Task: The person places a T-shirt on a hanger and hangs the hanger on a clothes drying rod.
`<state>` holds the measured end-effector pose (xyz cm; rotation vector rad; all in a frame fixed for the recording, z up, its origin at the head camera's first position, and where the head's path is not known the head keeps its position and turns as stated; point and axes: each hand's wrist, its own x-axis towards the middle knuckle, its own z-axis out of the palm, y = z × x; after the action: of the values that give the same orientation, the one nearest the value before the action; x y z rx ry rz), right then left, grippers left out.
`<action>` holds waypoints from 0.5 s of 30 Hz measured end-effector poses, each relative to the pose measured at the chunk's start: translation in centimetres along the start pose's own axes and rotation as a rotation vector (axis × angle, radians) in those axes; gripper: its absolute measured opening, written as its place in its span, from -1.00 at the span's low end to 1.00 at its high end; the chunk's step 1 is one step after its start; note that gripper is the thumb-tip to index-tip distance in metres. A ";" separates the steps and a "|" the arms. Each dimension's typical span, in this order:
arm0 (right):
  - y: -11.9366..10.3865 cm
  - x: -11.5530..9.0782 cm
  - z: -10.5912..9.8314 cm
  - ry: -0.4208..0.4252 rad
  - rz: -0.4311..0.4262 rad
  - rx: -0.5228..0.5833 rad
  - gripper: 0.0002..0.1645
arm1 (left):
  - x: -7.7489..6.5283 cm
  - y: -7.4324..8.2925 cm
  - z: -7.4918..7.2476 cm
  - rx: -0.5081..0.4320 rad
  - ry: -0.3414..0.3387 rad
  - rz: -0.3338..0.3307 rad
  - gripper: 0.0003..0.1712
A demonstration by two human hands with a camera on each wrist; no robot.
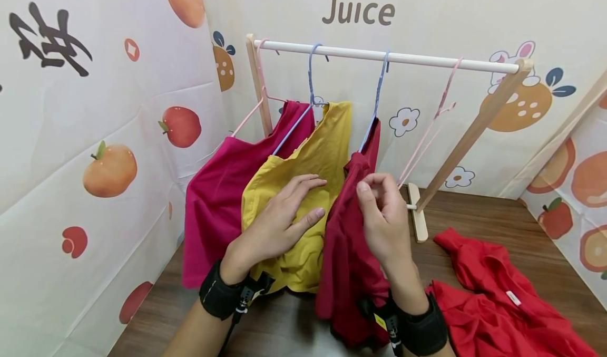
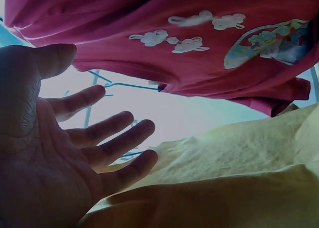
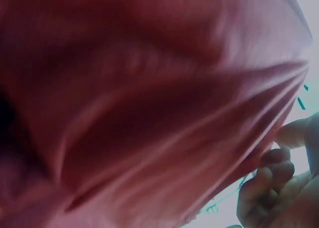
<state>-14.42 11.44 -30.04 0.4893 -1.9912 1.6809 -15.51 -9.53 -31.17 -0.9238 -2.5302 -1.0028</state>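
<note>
My left hand (image 1: 280, 217) is spread in front of the yellow garment (image 1: 303, 199), its fingers apart and nothing in its grasp. In the left wrist view its palm and fingers (image 2: 117, 140) show between the yellow cloth and the dark red garment (image 2: 149, 18), which bears white knot-shaped trims and a patterned patch. My right hand (image 1: 386, 217) is at the right side of that dark red garment (image 1: 348, 230), its fingers loosely curled and no cloth visibly gripped. In the right wrist view, a fingertip (image 3: 289, 133) is close to the cloth's edge. A blue hanger (image 1: 379, 90) carries the dark red garment.
A rack with a white rail (image 1: 341, 52) stands behind. A magenta garment (image 1: 213, 199) hangs at its left on a pink hanger (image 1: 246, 117). Another pink hanger (image 1: 433, 117) hangs bare at the right. A bright red garment (image 1: 498, 299) lies on the wooden tabletop (image 1: 474, 209).
</note>
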 end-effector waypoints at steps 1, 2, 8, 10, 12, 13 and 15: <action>0.1 -0.2 -0.2 0.043 -0.009 -0.038 -0.90 | 0.0 0.0 0.0 -0.001 0.002 0.007 -0.42; 0.3 -0.3 -0.4 0.087 -0.021 -0.090 -0.91 | 0.0 0.1 0.0 -0.006 0.005 0.013 -0.42; 1.1 -0.1 -2.2 0.306 -0.062 -0.450 -0.85 | 0.0 0.2 0.0 -0.035 0.029 0.030 -0.44; 1.3 0.2 -3.0 0.330 -0.036 -0.543 -0.80 | 0.0 0.3 -0.1 -0.039 0.040 0.031 -0.46; 1.6 0.5 -3.9 0.314 0.001 -0.600 -0.70 | -0.1 0.3 -0.1 -0.045 0.047 0.032 -0.48; 1.8 0.6 -4.4 0.293 0.025 -0.608 -0.64 | -0.1 0.3 -0.1 -0.052 0.054 0.034 -0.49; 1.9 0.8 -5.5 0.245 0.092 -0.613 -0.54 | -0.1 0.4 -0.1 -0.068 0.073 0.040 -0.52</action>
<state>-15.44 17.19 -30.46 -0.0284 -2.2152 1.0258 -15.15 -9.46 -30.95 -0.9346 -2.4221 -1.0969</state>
